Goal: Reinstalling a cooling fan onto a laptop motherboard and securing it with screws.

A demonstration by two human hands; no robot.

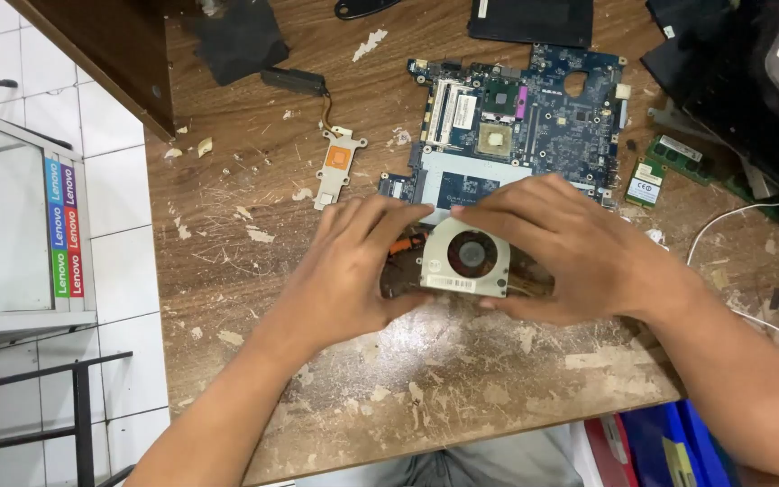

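Scratched-up wood surface [462,379] w/ paint chips all over, white floor tiles off to one side. Both hands are on a small cooling fan [468,257], cream case w/ a dark round middle, and it sits right at the near edge of the blue circuit board [520,126]. Left hand [353,266] has its grip closed on the fan's left side, fingers curled round it. Right hand [570,248] is clamped on the right side & top, fingers spread over the case. So the fan is held up betw. the two hands, just in front of the board, not seated on it. Looks to me like the take-apart is well along: board is bare & out of its shell, a metal heat plate w/ an orange patch [339,160] lies apart on the wood, a small green card [646,185] lies off to the right, dark cover bits [529,20] rest at the far edge. Fan itself looks whole, lid on, so I'd say that part isn't opened yet. Can't tell if any wire joins it to the board; the hands hide that. White cable [723,221] trails away at the right.
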